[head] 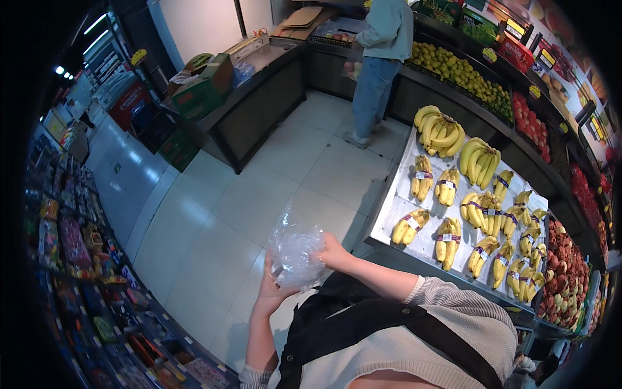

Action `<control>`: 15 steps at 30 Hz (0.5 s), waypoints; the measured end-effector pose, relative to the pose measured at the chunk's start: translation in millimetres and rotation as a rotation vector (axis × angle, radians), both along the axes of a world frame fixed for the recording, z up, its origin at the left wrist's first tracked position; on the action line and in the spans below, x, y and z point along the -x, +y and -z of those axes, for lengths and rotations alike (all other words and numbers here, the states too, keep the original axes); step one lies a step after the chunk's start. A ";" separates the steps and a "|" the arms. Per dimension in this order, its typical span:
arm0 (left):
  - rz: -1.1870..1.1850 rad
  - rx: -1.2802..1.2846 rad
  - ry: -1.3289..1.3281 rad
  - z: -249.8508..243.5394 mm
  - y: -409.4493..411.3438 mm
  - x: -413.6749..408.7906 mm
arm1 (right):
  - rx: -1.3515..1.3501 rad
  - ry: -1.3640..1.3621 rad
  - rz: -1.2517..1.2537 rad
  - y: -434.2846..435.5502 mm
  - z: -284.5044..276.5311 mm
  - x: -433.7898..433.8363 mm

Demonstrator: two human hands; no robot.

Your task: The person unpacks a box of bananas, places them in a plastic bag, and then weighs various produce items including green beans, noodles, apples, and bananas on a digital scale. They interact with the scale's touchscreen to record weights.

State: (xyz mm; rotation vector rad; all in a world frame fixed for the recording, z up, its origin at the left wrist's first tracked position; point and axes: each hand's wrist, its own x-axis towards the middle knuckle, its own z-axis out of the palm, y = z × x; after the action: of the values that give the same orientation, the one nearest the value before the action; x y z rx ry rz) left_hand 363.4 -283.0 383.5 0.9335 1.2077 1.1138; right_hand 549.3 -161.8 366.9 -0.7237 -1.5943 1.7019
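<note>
A crumpled clear plastic bag [297,253] is bunched up in front of my body, its thin upper end sticking out away from me. My left hand [273,288] holds it from below and the left side, with part of the fingers hidden behind the plastic. On the other side, my right hand [332,250] grips the bag's right edge. I cannot see anything inside the bag. To the right of my hands, a white-lined display table [396,192] carries several banana bunches [448,243], many wrapped in purple bands with labels.
A person [384,53] stands at the far fruit counter with a bag of fruit. Green-yellow citrus [452,63] fills a crate there. Packaged goods line the left shelves [112,335]. A green carton [199,95] sits on the counter at far left. Reddish produce [563,277] lies beyond the bananas.
</note>
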 end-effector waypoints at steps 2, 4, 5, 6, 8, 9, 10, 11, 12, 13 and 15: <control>0.106 -0.182 0.341 -10.4 78.2 -6.5 | -0.155 0.011 0.188 39.8 6.1 9.6; 0.121 -0.173 0.345 5.4 145.8 -0.3 | -0.133 -0.033 0.251 83.4 10.7 12.8; 0.124 -0.169 0.345 16.8 176.6 5.0 | -0.124 -0.057 0.278 106.6 12.2 16.6; 0.115 -0.167 0.262 26.7 203.8 13.3 | -0.097 -0.070 0.271 131.4 12.7 24.8; 0.111 -0.161 0.095 41.4 264.6 24.8 | -0.041 -0.093 0.272 190.2 9.2 35.2; 0.086 -0.106 0.031 46.8 293.7 32.9 | -0.079 -0.103 0.236 222.3 9.1 42.1; 0.057 -0.052 -0.033 52.2 321.0 42.4 | -0.118 -0.113 0.197 255.7 11.1 49.7; 0.041 0.024 -0.078 53.9 345.3 60.5 | -0.135 -0.106 0.173 283.8 17.3 64.1; 0.032 0.031 -0.028 49.4 370.1 78.7 | -0.133 -0.103 0.120 314.1 20.6 77.8; 0.024 0.037 0.021 42.4 395.0 98.5 | -0.133 -0.099 0.067 345.2 23.3 92.5; -0.081 0.002 0.121 29.9 443.5 130.0 | -0.115 -0.168 0.003 398.5 16.1 121.3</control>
State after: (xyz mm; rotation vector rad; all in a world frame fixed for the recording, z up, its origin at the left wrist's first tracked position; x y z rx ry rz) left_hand 233.5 160.5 353.6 0.9695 1.3553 1.1327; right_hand 428.1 236.7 350.8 -0.8282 -1.7889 1.5675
